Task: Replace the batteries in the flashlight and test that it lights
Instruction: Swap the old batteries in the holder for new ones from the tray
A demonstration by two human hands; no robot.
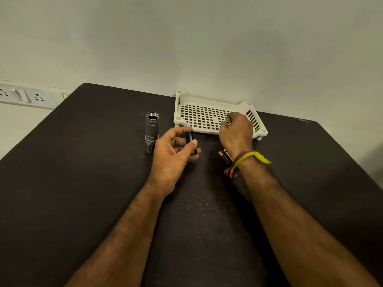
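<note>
Table [83,183]: dark, scuffed, pushed against a pale wall; carried everything below.
Basket [209,118]: cream plastic, perforated floor, slotted right wall; sat at the table's far edge against the wall.
Wall sockets [24,96]: white strip, fixed left of the table's far corner.
Right hand [236,131]: reached over the basket's near right part, back of hand toward the camera, fingers curled; seemed to pinch a small battery [227,122] at the fingertips, mostly hidden.
Left hand [172,154]: palm turned inward, thumb and forefinger clamped on a black battery holder [190,138], held upright just above the table.
Flashlight body [152,131]: grey metal, stood head-down with the threaded open end up; just left of the left hand, touching or nearly touching its knuckles, cannot tell which.
Wrist threads [248,158]: yellow and red, tied round the right wrist.
Loose batteries [224,156]: two, copper-topped, lay side by side on the table just beside the right wrist, partly hidden by it.
</note>
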